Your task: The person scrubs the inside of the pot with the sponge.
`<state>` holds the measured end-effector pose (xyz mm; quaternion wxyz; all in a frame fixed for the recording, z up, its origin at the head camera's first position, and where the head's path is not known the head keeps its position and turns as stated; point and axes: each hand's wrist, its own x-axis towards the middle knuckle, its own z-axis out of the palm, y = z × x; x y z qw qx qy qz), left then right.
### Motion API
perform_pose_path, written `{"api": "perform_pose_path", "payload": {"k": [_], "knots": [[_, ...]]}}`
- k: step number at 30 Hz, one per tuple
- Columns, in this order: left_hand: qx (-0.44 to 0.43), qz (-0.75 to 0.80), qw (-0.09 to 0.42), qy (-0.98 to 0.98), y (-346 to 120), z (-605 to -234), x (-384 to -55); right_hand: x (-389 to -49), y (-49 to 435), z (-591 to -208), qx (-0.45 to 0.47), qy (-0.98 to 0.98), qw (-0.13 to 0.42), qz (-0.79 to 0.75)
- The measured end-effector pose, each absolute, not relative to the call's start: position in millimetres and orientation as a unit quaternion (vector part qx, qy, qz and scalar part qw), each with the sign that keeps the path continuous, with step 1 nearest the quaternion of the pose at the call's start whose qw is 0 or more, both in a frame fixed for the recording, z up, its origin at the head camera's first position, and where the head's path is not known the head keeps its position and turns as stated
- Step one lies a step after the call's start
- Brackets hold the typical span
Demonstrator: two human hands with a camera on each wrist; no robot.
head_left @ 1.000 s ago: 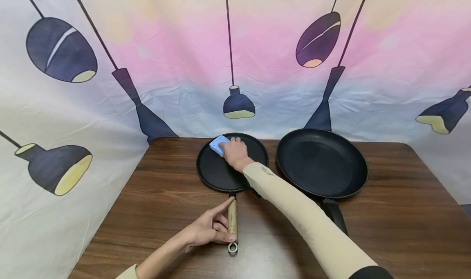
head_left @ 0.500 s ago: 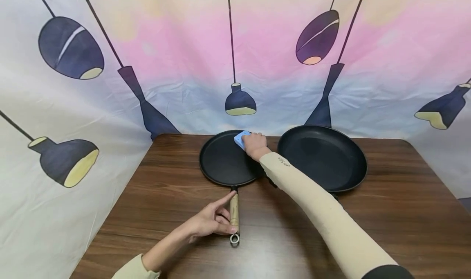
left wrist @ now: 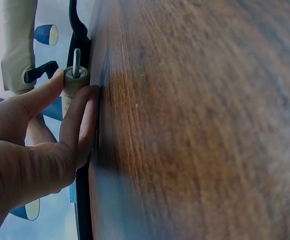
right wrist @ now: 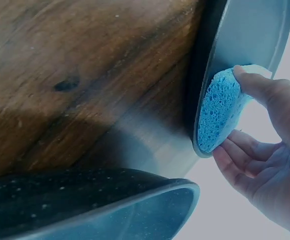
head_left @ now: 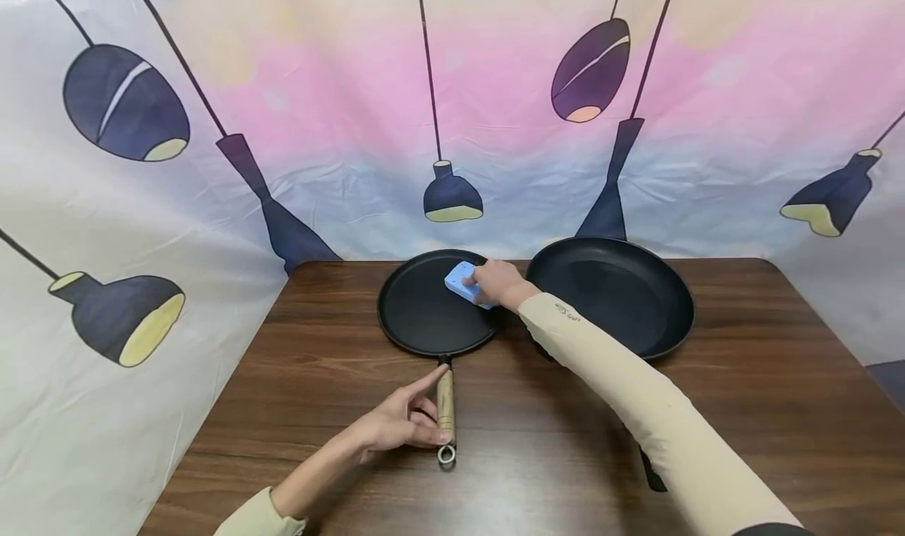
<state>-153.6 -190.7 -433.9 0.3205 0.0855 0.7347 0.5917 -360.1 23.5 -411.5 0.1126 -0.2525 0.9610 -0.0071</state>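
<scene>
A flat black crepe pan (head_left: 424,308) lies on the table, its wooden handle (head_left: 445,410) pointing toward me. My left hand (head_left: 396,422) holds that handle between thumb and fingers, the index finger stretched along it toward the pan. In the left wrist view the thumb and fingers close around the handle's ringed end (left wrist: 76,75). On the pan's right side, my right hand (head_left: 498,280) grips a light blue sponge (head_left: 461,278). The right wrist view shows the porous sponge (right wrist: 219,107) pinched by thumb and fingers, against the pan surface near its rim.
Right of the crepe pan stands a deeper black frying pan (head_left: 629,284), its handle partly hidden under my right sleeve (head_left: 636,387). Both pans sit at the back of a brown wooden table (head_left: 311,355). Behind it hangs a cloth (head_left: 353,88) printed with lamps.
The right hand has swept the sponge from the pan's far left part to the right, then slightly toward me. My left hand keeps its hold on the handle.
</scene>
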Motion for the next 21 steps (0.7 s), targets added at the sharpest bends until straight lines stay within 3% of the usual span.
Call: {"api": "perform_pose_path", "payload": {"k": [21], "knots": [[0.097, 0.604, 0.322, 0.723, -189.3, -437.2, -154.4, -319.8, 27.6, -412.8, -0.340, 0.936, 0.094, 0.004]]}}
